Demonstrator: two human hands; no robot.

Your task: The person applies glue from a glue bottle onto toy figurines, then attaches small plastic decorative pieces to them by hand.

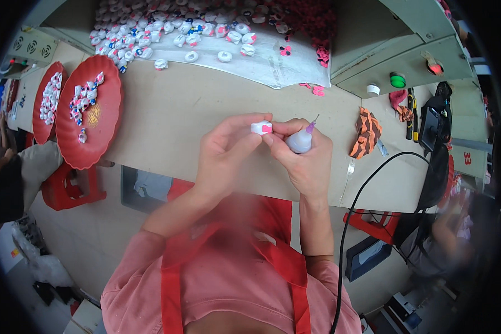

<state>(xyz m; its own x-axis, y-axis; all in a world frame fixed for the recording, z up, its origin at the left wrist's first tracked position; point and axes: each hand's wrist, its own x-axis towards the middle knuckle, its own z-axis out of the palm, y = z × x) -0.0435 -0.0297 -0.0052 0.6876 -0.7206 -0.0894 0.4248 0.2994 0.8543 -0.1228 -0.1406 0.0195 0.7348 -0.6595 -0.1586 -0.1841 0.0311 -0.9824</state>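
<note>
Between the fingertips of my left hand [222, 147] is a small white toy piece [257, 128] with a pink part on its right side. My right hand [313, 167] is closed around a small translucent squeeze bottle [298, 142] with a purple needle tip [310, 127] pointing up and away. The thumb and forefinger of that hand also meet the pink part of the toy piece. Both hands are together above the near middle of the table [167, 111]. Fingers hide part of the toy piece and the bottle.
White toy pieces [145, 42] and small pink parts [312, 28] are heaped on a white sheet [261, 65] at the back. Red scalloped plates [108, 111] with toy pieces stand left. An orange-and-black cloth [366, 133] and black cable [348, 214] lie right. People sit at both sides.
</note>
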